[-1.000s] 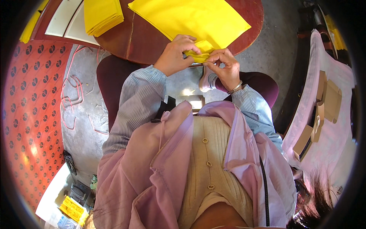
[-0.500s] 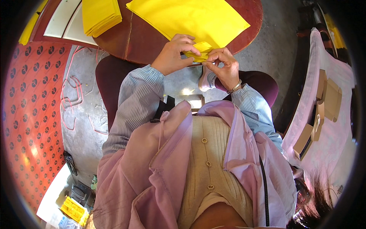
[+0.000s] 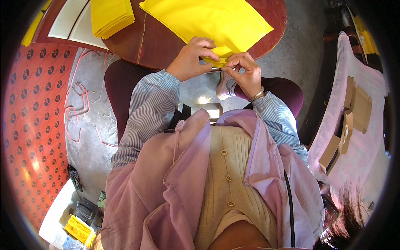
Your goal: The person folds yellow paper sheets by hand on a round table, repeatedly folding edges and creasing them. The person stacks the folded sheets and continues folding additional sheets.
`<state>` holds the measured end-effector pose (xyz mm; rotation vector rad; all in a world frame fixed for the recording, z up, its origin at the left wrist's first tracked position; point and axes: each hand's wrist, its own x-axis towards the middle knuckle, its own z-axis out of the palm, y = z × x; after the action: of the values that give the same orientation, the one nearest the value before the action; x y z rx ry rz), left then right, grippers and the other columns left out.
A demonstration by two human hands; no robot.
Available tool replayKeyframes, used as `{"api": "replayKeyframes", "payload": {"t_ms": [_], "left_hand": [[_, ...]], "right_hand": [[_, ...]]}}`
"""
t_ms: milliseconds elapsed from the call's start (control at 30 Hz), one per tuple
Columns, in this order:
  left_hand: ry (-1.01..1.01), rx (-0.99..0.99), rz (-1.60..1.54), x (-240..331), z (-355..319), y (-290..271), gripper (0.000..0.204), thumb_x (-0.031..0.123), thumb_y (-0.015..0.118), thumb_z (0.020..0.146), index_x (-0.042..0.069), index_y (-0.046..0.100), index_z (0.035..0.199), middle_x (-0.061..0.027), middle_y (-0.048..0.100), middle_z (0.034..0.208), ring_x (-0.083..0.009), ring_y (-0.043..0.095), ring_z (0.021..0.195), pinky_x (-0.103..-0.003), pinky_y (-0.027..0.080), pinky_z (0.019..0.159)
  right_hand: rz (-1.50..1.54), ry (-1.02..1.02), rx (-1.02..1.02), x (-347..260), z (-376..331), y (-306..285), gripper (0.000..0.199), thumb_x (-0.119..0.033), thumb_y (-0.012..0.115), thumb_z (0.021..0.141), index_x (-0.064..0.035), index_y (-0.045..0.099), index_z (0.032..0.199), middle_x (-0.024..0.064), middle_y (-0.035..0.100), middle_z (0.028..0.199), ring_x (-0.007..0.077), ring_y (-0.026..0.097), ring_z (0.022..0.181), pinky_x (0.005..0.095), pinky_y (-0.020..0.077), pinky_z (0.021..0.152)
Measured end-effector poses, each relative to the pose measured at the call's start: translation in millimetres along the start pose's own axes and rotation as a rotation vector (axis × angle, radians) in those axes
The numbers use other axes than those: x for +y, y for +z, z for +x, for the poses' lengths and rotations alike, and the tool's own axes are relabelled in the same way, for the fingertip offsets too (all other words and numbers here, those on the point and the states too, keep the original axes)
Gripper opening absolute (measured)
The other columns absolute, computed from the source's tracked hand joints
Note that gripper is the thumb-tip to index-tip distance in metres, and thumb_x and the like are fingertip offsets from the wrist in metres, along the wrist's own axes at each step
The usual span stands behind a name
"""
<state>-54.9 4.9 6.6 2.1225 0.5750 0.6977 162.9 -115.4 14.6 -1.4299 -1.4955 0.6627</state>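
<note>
Between my two hands, at the near edge of a round red-brown table (image 3: 158, 46), is a small folded yellow sheet (image 3: 221, 52); whether it is paper or thin cloth I cannot tell. My left hand (image 3: 192, 59) grips its left side, thumb below and fingers above. On the right side, the thumb and fingertips of my right hand (image 3: 246, 71) pinch its lower right corner. Just beyond lies a large flat yellow sheet (image 3: 221, 26), possibly several layers, partly hidden by my hands.
A stack of folded yellow sheets (image 3: 111, 20) sits at the table's far left. Red patterned sheeting (image 3: 37, 116) and a pinkish cord (image 3: 85, 98) lie on the floor to the left. On the right, open cardboard boxes (image 3: 358, 108) rest on a pink cloth (image 3: 333, 108).
</note>
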Motion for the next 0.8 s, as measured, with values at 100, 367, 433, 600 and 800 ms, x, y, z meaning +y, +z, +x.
{"api": "replayKeyframes", "payload": {"t_ms": [100, 367, 433, 600, 800], "left_hand": [[-0.013, -0.003, -0.003, 0.6, -0.2, 0.2, 0.024, 0.007, 0.082, 0.079, 0.014, 0.083, 0.102, -0.01, 0.07, 0.127, -0.0289, 0.06, 0.13, -0.039, 0.055, 0.105], [-0.014, 0.006, -0.001, 1.9, -0.2, -0.2, 0.013, 0.011, 0.083, 0.083, 0.011, 0.081, 0.096, -0.0107, 0.069, 0.13, -0.0289, 0.061, 0.13, -0.038, 0.058, 0.1], [-0.008, 0.02, -0.011, 1.7, -0.5, 0.6, 0.012, 0.011, 0.083, 0.083, 0.01, 0.08, 0.095, -0.0108, 0.069, 0.129, -0.0292, 0.061, 0.13, -0.038, 0.058, 0.1], [0.014, 0.054, 0.013, -0.3, 0.1, 3.2, 0.011, 0.011, 0.082, 0.083, 0.009, 0.078, 0.093, -0.0119, 0.07, 0.125, -0.0298, 0.063, 0.127, -0.038, 0.057, 0.098], [-0.004, 0.106, 0.002, -0.3, -0.1, 8.3, 0.012, 0.011, 0.082, 0.085, 0.007, 0.076, 0.095, -0.0134, 0.07, 0.123, -0.0296, 0.065, 0.123, -0.037, 0.057, 0.097]], "right_hand": [[-0.008, 0.022, -0.024, -0.6, -0.3, -1.1, 0.015, -0.005, 0.088, 0.084, -0.0028, 0.077, 0.093, 0.006, 0.071, 0.105, 0.011, 0.063, 0.085, 0.0244, 0.0517, 0.07], [-0.005, 0.007, -0.005, -1.6, 0.6, -0.4, 0.017, -0.002, 0.088, 0.081, -0.0023, 0.077, 0.093, 0.0056, 0.071, 0.1, 0.0114, 0.064, 0.081, 0.0254, 0.0531, 0.068], [-0.005, 0.01, -0.009, -2.2, 0.1, -0.2, 0.016, -0.003, 0.087, 0.082, -0.0023, 0.076, 0.094, 0.0057, 0.071, 0.102, 0.011, 0.063, 0.082, 0.025, 0.0524, 0.069], [-0.007, 0.035, -0.013, -3.1, -0.8, 0.1, 0.014, -0.004, 0.086, 0.085, -0.0023, 0.075, 0.094, 0.0059, 0.071, 0.107, 0.01, 0.062, 0.083, 0.0242, 0.0512, 0.07], [-0.011, -0.033, 0.021, -0.7, -0.8, 1.2, 0.022, 0.002, 0.086, 0.08, -0.0024, 0.074, 0.098, 0.0052, 0.069, 0.102, 0.0104, 0.064, 0.08, 0.024, 0.0532, 0.069]]}}
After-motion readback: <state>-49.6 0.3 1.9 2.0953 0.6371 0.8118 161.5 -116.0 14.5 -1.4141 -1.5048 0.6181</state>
